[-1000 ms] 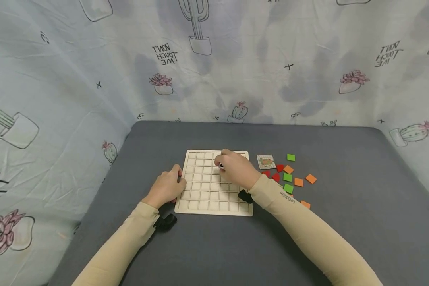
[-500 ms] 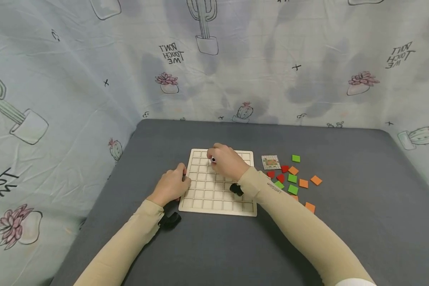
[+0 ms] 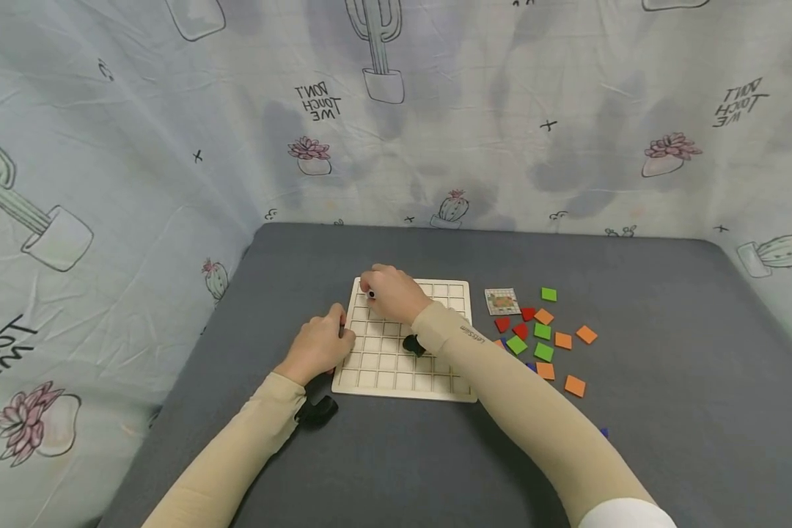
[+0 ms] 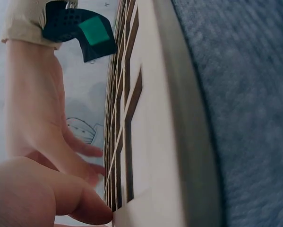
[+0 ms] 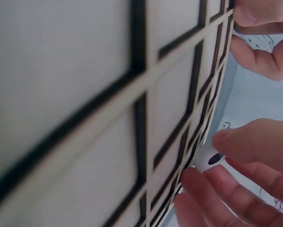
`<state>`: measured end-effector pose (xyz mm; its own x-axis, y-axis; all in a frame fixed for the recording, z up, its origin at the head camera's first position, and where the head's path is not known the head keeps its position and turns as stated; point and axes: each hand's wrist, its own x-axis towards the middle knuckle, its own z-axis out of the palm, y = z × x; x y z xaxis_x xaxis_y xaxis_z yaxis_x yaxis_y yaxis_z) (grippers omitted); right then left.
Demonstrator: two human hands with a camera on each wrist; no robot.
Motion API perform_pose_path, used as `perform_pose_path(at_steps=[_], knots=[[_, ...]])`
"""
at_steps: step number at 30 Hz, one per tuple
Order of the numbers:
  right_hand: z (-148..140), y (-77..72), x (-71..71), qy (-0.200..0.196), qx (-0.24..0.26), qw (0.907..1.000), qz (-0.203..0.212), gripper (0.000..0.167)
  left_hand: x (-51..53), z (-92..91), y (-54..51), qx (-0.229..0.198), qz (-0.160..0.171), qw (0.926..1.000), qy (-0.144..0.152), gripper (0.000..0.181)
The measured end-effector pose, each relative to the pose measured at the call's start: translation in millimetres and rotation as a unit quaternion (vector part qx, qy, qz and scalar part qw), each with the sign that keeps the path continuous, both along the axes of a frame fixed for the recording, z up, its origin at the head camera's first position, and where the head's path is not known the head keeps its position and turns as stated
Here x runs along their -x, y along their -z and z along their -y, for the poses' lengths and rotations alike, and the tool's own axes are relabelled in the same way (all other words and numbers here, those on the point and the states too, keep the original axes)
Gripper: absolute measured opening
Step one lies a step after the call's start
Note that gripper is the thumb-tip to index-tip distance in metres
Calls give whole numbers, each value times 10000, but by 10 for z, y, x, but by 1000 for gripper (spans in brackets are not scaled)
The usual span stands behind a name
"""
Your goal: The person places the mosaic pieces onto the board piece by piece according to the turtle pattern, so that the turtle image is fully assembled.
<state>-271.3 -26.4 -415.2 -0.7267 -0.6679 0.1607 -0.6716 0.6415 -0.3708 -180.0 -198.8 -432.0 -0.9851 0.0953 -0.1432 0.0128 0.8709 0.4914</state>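
A pale wooden grid board lies on the grey table. My left hand holds its left edge, with the thumb against the rim in the left wrist view. Over the board's far left squares, my right hand pinches a small white rounded piece with a black oval mark. In the right wrist view, thumb and fingers close on that piece just at the grid surface. Whether the piece touches the board cannot be made out.
To the board's right lie a small picture card and loose tiles: green, orange, red and a partly hidden blue one. The right forearm passes over this side. A patterned cloth hangs behind the table.
My right hand has moved left across the far part of the board, carrying the white piece. The left hand stays at the board's edge. More tiles show beside the right sleeve.
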Motion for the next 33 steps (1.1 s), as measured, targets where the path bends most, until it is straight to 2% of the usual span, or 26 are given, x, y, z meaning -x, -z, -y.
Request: perform_pose_path(at_steps=[6,13,19,33], knots=[[84,-10,24,-94,-59,9997,231,18,10,10,20,3,-66,10000,24,17],[160,-30,39,-147,-210,9995,193,17,17,12,31,9,-62,10000,-12,16],[184,-21,47,-187,-427,9984,321,17,11,-2,30,0,-77,10000,14,16],[154,-13,39,-259,-486,9975,434,18,11,2,35,20,-88,10000,-2,15]])
